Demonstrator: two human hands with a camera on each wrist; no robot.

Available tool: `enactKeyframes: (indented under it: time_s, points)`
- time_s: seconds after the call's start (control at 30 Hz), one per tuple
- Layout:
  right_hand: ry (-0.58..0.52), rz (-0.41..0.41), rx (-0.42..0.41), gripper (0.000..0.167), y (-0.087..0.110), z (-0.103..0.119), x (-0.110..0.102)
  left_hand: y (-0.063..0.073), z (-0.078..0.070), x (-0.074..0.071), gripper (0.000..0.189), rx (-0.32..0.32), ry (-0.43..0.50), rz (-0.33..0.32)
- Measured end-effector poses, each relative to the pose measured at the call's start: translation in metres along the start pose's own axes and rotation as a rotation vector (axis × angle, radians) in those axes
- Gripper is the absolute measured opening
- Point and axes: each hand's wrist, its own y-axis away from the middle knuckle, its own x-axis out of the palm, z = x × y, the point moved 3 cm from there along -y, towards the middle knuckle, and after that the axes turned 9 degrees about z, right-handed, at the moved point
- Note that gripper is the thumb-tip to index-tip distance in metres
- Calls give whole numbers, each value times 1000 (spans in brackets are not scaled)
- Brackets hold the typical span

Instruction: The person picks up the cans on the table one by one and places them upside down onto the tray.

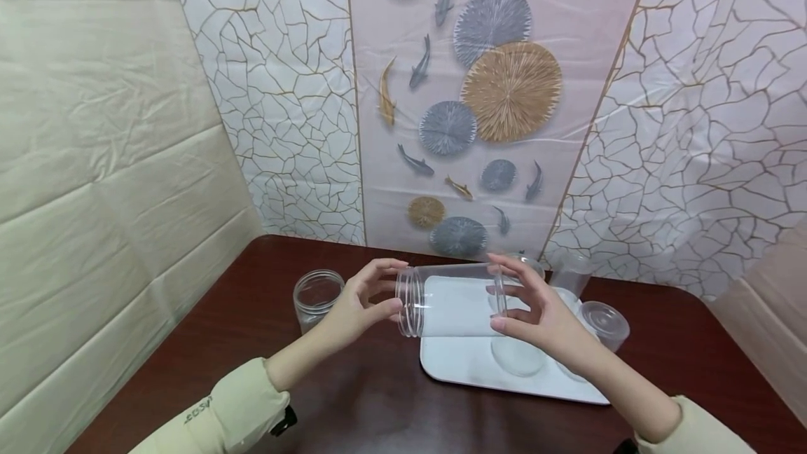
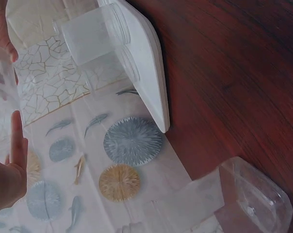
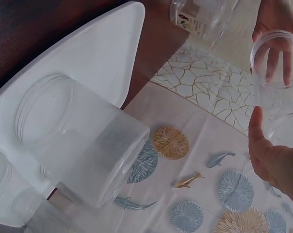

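Observation:
A clear jar [image 1: 450, 310] lies sideways in the air between my two hands, its threaded mouth to the left and its base to the right. My left hand [image 1: 362, 296] grips the mouth end, thumb in front and fingers behind. At the base end, my right hand [image 1: 532, 307] holds the jar with fingers and thumb spread round the rim. The jar overlaps the white tray [image 1: 460, 368] in the head view. In the right wrist view, both the right hand [image 3: 275, 162] and the left hand [image 3: 277, 46] show around the jar.
Another clear jar [image 1: 318, 293] stands mouth up on the dark red table [image 1: 353, 398], left of the tray; its label [image 3: 189, 22] shows in the right wrist view. Several clear jars, including an upturned large one [image 3: 88, 141], stand on the tray. Patterned cloth [image 1: 302, 125] hangs behind.

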Motion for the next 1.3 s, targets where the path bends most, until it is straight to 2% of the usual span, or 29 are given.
enactKeyframes:
  time_s: [0.27,0.53,0.77,1.3]
  points:
    - [59,22,-26,69,0,1,-1,11,2,-2,35,-30,-111,4]
    - [101,36,-51,70,-4,1,1,18,7,-7,25,-38,-199,-26]
    - [134,36,-24,70,-5,1,2,21,11,-9,20,-52,-265,-27]
    - [400,-28,15,63,-20,9,5,31,17,-16,15,-83,-244,-48]
